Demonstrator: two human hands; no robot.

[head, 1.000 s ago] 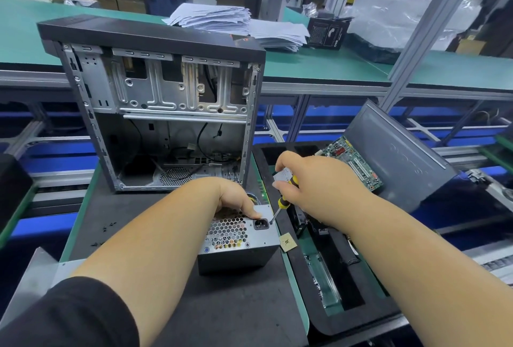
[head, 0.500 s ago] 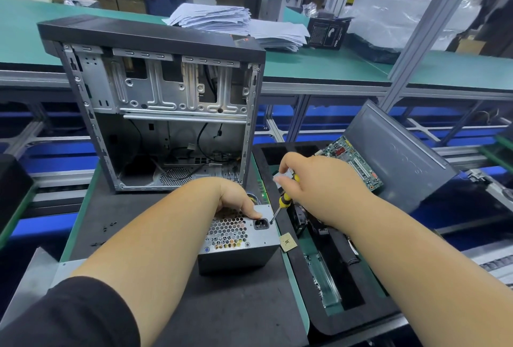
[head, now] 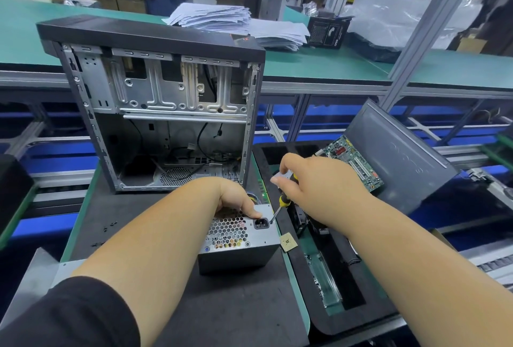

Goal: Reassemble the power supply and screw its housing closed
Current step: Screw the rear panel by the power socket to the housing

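Gripping a yellow-and-black-handled screwdriver (head: pixel 282 200), the right hand (head: pixel 319 185) sets its tip at a screw beside the power socket of the grey metal power supply box (head: pixel 238 238). That box sits on the dark mat (head: pixel 222 310) before the open computer case (head: pixel 166 113), the left hand (head: pixel 236 199) curled over its top edge.
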